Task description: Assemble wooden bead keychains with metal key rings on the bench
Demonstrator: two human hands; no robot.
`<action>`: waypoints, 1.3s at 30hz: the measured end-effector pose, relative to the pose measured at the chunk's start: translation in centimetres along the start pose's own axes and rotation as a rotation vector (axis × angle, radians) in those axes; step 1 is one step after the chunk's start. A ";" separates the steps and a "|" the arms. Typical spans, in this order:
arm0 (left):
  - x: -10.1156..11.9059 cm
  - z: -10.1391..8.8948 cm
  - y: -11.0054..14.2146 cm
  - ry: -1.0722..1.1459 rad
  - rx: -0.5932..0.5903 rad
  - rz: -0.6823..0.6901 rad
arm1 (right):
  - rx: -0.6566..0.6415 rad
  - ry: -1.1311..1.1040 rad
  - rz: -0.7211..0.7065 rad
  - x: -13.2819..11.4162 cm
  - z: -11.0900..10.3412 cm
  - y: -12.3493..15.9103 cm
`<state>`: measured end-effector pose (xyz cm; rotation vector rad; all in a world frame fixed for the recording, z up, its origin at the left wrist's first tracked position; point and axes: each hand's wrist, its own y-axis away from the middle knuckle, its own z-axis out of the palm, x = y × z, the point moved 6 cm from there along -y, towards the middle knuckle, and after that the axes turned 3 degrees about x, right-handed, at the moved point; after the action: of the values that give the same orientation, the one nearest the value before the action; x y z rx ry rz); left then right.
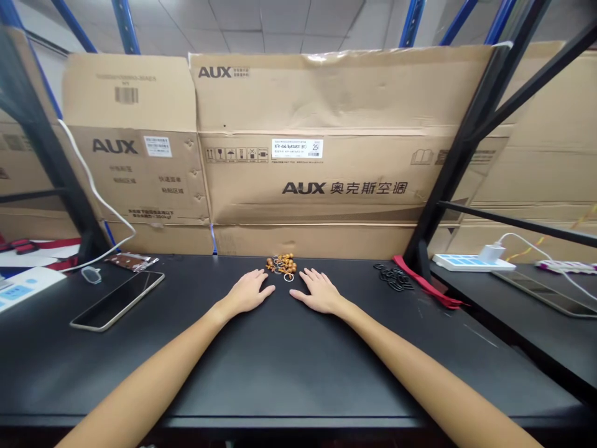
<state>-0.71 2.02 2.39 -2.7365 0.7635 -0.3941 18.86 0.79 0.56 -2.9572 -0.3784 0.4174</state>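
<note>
Both hands lie palm down on the black table [242,367], one on each side of a small pile of beaded keychains [282,264]. The keychains have orange-brown beads and metal rings; one ring [288,277] sticks out toward me. My left hand [247,292] is just left of the pile, fingers stretched out, holding nothing. To the right of the pile rests my right hand [319,291], flat with its fingers spread and holding nothing. The thumbs point toward each other with a gap between them.
A phone [119,301] lies at the left, near a brown packet [131,261] and a white cable [96,186]. On the right are black rings [395,277], a red strap [426,283] and a white power strip [471,262]. Cardboard [317,205] walls the back; black rack posts [431,205] flank it.
</note>
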 end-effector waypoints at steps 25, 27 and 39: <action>4.9 -1.1 1.2 0.163 0.035 0.271 | 0.301 -0.138 -0.359 -4.1 -2.0 1.4; 5.0 -1.0 1.2 0.163 0.022 0.279 | 0.242 -0.093 -0.338 -3.9 -1.5 1.1; 5.2 -1.3 1.3 0.242 0.024 0.297 | 0.275 -0.141 -0.334 -3.7 -1.5 0.9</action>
<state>2.55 -2.06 4.12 -2.5258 1.1981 -0.6685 16.05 -1.24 2.77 -2.5437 -0.7508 0.5827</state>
